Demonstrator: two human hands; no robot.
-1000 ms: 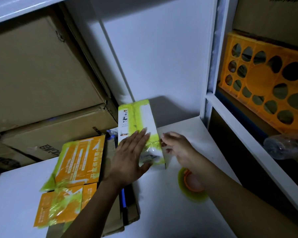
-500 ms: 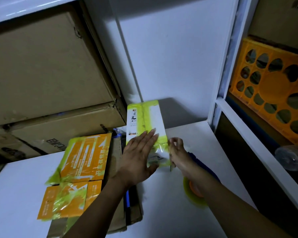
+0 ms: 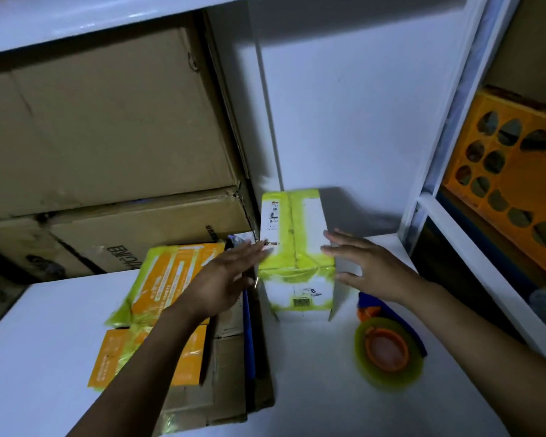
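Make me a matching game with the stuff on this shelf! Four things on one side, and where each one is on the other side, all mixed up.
Things
1. taped white box
2. tape roll
3. orange crate
4. cardboard boxes

Places
A. stacked at the back left
B. between the left hand and the right hand
C. in the next shelf bay, on the right
D. lying flat on the white shelf, near the right wrist

Pairs: 1-B, 2-D, 3-C, 4-A
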